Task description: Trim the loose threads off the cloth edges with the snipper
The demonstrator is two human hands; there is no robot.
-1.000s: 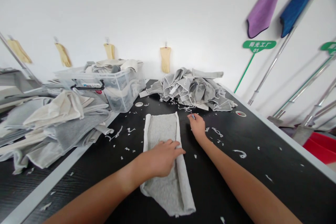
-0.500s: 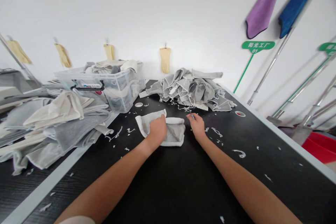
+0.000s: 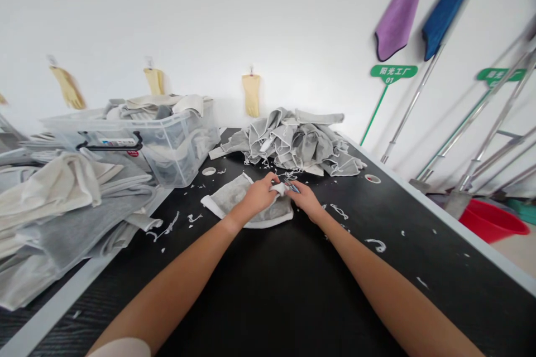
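Left hand pinches grey cloth by its bunched white hem; right hand clasps a slim tool.

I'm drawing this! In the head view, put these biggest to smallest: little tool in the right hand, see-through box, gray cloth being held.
1. See-through box
2. Gray cloth
3. Little tool, partly covered

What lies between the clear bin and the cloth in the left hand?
The head view shows a white ring and white scraps on the black table between bin and cloth.
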